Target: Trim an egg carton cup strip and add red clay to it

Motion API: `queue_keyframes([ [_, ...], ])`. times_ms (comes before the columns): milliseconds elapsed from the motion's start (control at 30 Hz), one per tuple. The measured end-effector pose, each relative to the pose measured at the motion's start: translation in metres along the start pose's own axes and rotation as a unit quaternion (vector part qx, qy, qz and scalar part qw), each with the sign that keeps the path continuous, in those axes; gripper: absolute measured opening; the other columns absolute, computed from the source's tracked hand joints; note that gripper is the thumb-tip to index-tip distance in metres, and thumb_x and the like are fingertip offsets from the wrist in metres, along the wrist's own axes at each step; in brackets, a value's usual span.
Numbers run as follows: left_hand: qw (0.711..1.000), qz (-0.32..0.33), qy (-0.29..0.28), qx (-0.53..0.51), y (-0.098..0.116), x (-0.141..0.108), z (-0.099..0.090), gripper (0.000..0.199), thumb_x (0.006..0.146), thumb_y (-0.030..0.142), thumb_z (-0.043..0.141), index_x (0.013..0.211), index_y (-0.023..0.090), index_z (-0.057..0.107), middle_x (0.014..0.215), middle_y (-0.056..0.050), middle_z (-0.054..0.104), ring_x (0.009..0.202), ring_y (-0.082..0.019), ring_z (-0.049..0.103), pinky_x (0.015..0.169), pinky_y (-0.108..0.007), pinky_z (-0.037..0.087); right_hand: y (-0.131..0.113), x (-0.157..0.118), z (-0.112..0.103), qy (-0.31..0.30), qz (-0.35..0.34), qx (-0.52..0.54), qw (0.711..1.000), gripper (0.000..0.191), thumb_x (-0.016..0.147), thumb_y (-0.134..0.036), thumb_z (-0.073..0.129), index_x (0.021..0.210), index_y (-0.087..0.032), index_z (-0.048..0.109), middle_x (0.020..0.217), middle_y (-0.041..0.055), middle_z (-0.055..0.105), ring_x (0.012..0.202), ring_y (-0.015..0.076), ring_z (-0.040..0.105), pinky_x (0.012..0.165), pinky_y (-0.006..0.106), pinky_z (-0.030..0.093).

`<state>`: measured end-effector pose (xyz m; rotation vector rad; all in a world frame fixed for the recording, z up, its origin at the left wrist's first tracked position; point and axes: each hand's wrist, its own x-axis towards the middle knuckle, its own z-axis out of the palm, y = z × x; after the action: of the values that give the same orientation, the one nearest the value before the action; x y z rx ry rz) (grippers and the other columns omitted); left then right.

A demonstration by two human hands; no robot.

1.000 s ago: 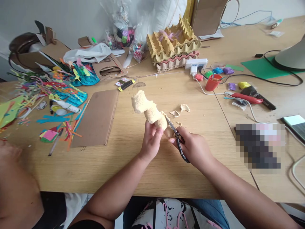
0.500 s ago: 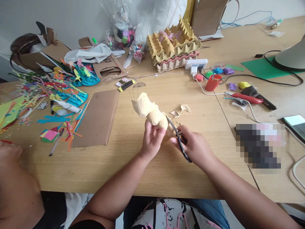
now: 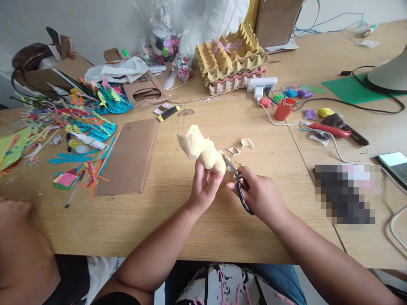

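Observation:
Pale yellow bumpy egg-carton cups in a joined row (image 3: 193, 142) are held over the table by my left hand (image 3: 205, 186), its fingers and thumb pinching the near end from below. Two thin wires rise from the far cup. In my right hand (image 3: 259, 192) is a pair of dark-handled scissors (image 3: 243, 192), whose blades touch the right edge of the nearest cup. Small cut carton scraps (image 3: 247, 143) lie on the table just beyond the scissors.
A brown cardboard sheet (image 3: 127, 156) and paper strips lie left. Egg trays (image 3: 229, 63) are stacked at the back beside a white power strip (image 3: 262, 83). An orange cup (image 3: 284, 109) stands right of centre. Another person's arm (image 3: 19, 237) rests at the far left.
The carton row has shifted slightly right and down with my left hand. A cup piece previously visible beyond the blades no longer shows there. The scissors have barely moved.

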<state>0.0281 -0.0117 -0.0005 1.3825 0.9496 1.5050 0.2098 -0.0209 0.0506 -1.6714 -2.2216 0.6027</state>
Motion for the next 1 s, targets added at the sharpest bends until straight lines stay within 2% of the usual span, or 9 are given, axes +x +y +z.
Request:
queue_keyframes([
  [400, 1.0, 0.0, 0.007, 0.003, -0.0045, 0.0001, -0.0025, 0.051, 0.099, 0.051, 0.071, 0.141, 0.028, 0.054, 0.13, -0.01, 0.074, 0.124, -0.025, 0.072, 0.109, -0.039, 0.057, 0.0003, 0.0007, -0.0027, -0.013, -0.005, -0.023, 1.0, 0.058, 0.107, -0.075, 0.034, 0.106, -0.025, 0.063, 0.068, 0.006, 0.074, 0.061, 0.0257, 0.07, 0.057, 0.029, 0.031],
  [600, 1.0, 0.002, 0.003, -0.002, -0.0029, -0.0003, -0.0026, 0.053, 0.1, 0.049, 0.07, 0.145, 0.029, 0.052, 0.143, -0.012, 0.07, 0.132, -0.026, 0.069, 0.11, -0.038, 0.056, -0.0003, 0.0023, -0.0004, -0.025, 0.007, -0.015, 1.0, 0.053, 0.107, -0.073, 0.038, 0.105, -0.025, 0.062, 0.068, 0.005, 0.072, 0.063, 0.0258, 0.07, 0.057, 0.029, 0.031],
  [733, 1.0, -0.004, -0.001, 0.003, 0.0006, 0.0022, -0.0015, 0.055, 0.1, 0.051, 0.069, 0.147, 0.029, 0.051, 0.144, -0.013, 0.069, 0.132, -0.026, 0.069, 0.11, -0.038, 0.056, 0.0021, 0.0038, 0.0014, -0.02, 0.013, 0.016, 1.0, 0.052, 0.105, -0.074, 0.042, 0.111, -0.026, 0.062, 0.072, 0.0039, 0.075, 0.063, 0.0247, 0.07, 0.057, 0.029, 0.032],
  [900, 1.0, -0.018, -0.025, 0.001, 0.0018, 0.0031, -0.0018, 0.057, 0.1, 0.054, 0.069, 0.146, 0.028, 0.051, 0.133, -0.012, 0.073, 0.128, -0.027, 0.07, 0.108, -0.039, 0.057, 0.006, 0.0033, 0.0003, 0.0, -0.015, 0.059, 0.998, 0.059, 0.102, -0.079, 0.041, 0.11, -0.025, 0.062, 0.067, 0.0023, 0.072, 0.059, 0.0226, 0.067, 0.058, 0.028, 0.033],
  [1000, 0.999, -0.017, -0.033, 0.001, 0.0012, 0.0027, -0.0025, 0.054, 0.1, 0.053, 0.069, 0.144, 0.027, 0.052, 0.128, -0.011, 0.074, 0.123, -0.026, 0.071, 0.105, -0.039, 0.058, 0.0071, 0.0032, 0.0002, 0.007, -0.029, 0.047, 0.998, 0.062, 0.103, -0.081, 0.037, 0.107, -0.024, 0.062, 0.065, 0.0025, 0.071, 0.058, 0.022, 0.065, 0.058, 0.028, 0.032],
])
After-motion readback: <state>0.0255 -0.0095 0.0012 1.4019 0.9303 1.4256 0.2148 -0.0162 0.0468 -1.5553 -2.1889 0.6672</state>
